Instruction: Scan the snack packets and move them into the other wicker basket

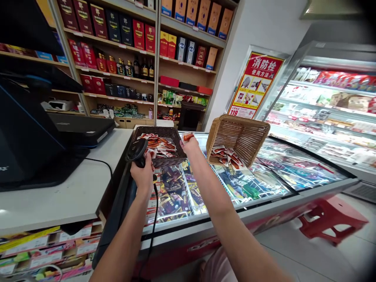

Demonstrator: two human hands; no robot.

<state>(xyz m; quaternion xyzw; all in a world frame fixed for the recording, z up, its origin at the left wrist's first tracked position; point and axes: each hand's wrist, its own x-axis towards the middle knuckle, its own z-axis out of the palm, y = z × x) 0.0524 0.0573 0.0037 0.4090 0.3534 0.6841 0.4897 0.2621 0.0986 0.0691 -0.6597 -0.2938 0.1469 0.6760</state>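
My left hand [142, 171] is wrapped round the handle of a black barcode scanner [136, 150], whose cord hangs down below the wrist. Between the fingers of my right hand [189, 144] is a small wrapped sausage snack [188, 136], reddish-brown in clear packaging. Just left of that hand, a dark brown woven basket [170, 161] holds many similar packets [160, 145]. To the right, a tan wicker basket [237, 135] lies tilted with its opening toward me, and several packets [227, 156] rest in its lower part. Both baskets are on the glass-topped freezer.
The chest freezer [252, 205] is full of packaged goods under glass. On the left, a white counter [67, 196] carries a checkout terminal [26, 129]. A red stool [333, 219] stands at the right, and shelves of boxed bottles [114, 25] line the back.
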